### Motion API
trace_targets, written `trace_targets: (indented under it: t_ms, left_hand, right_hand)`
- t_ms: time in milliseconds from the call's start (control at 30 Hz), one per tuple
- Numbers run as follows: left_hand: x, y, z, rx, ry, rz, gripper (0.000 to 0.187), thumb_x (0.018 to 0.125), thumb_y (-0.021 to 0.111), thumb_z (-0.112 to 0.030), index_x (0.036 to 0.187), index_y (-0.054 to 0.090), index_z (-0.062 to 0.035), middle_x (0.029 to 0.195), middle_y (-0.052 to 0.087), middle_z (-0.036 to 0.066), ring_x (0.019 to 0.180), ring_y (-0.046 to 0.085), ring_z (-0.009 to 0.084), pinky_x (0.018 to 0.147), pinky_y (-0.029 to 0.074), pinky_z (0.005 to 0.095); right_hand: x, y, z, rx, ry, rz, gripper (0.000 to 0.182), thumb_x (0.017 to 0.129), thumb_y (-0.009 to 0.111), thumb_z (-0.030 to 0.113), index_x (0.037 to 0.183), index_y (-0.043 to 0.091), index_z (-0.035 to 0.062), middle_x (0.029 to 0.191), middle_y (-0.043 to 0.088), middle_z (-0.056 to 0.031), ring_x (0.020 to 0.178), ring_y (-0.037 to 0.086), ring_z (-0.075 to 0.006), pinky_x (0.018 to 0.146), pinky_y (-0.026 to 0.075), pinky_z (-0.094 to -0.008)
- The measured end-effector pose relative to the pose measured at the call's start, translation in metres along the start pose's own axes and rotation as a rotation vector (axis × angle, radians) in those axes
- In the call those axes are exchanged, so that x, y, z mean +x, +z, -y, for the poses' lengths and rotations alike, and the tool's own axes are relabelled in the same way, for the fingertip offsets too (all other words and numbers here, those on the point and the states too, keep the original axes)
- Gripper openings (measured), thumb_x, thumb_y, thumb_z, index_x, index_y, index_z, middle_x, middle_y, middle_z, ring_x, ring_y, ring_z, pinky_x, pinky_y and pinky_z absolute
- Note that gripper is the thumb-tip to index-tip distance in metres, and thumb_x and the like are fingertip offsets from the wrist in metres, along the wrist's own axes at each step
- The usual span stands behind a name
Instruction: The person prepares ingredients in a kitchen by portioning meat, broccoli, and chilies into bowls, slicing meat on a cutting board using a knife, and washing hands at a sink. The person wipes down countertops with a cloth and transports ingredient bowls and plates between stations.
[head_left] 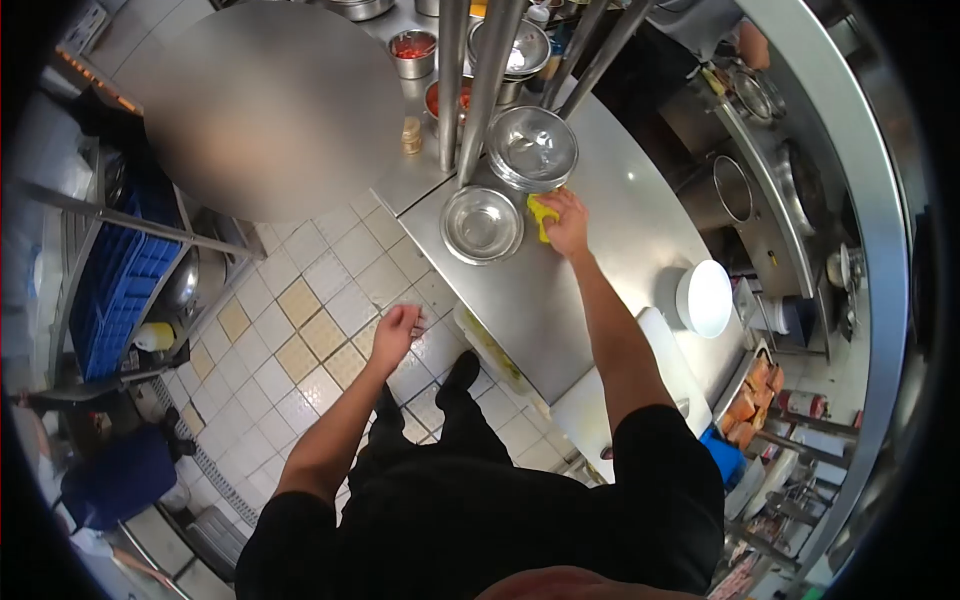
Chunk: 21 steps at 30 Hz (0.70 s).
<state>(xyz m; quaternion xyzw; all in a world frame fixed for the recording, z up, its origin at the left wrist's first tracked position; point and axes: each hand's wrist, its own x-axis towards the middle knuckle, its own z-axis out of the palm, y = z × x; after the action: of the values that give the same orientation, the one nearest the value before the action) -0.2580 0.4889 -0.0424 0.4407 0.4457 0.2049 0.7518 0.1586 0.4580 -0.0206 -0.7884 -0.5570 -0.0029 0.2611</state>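
My right hand (567, 222) grips a yellow cloth or sponge (543, 215) on the steel counter (570, 320). Just left of it sits a round metal bowl (482, 225), and beyond it are stacked metal bowls (533, 148). Over the tiled floor, away from the counter's edge, hangs my left hand (400, 328); its fingers are curled loosely, and whether anything is in them cannot be made out.
Steel posts (480, 90) rise beside the bowls. A white bowl (704, 298) and a white cutting board (640, 375) lie nearer on the right. Blue crates (125, 285) fill a left rack. Another person's arm (752, 45) shows at upper right.
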Motion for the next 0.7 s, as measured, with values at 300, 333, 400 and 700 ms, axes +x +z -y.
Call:
trace_targets:
  t_ms: [300,333,400,700]
  left_hand:
    - [0.056,0.070,-0.072,-0.113,-0.016,-0.226,0.031,0.098,0.050,-0.035,0.109,0.054,-0.0074,0.093,0.063,0.005,0.071,0.059,0.0141,0.064,0.049,0.0272]
    - [0.043,0.070,-0.070,-0.041,0.094,-0.256,0.029,0.097,0.051,-0.034,0.109,0.054,-0.0075,0.094,0.062,0.005,0.071,0.059,0.0134,0.064,0.049,0.0268]
    - [0.010,0.069,-0.060,0.096,0.323,-0.311,0.026,0.097,0.052,-0.031,0.108,0.055,-0.0078,0.094,0.062,0.005,0.072,0.058,0.0120,0.064,0.048,0.0260]
    - [0.060,0.472,-0.023,0.698,0.329,0.524,0.050,0.086,0.059,-0.050,0.095,0.063,-0.0011,0.088,0.066,0.013,0.083,0.063,0.0259,0.071,0.050,0.0360]
  right_hand:
    - [-0.075,-0.011,0.054,0.019,-0.028,0.057,0.029,0.067,0.072,0.026,0.094,0.070,0.0166,0.116,0.062,0.0005,0.128,0.042,-0.0284,0.107,0.027,-0.0461]
    - [-0.100,-0.020,0.051,0.002,-0.001,0.076,0.028,0.067,0.073,0.027,0.093,0.070,0.0163,0.115,0.062,0.0001,0.128,0.042,-0.0288,0.106,0.028,-0.0461]
    - [-0.158,-0.034,0.057,-0.005,0.037,0.056,0.026,0.066,0.073,0.027,0.090,0.069,0.0160,0.111,0.063,-0.0003,0.126,0.043,-0.0285,0.104,0.029,-0.0477]
    - [-0.226,-0.009,0.167,0.307,0.001,0.103,0.042,0.076,0.071,0.027,0.110,0.061,0.0043,0.116,0.059,-0.0169,0.113,0.053,-0.0310,0.098,0.039,-0.0442]
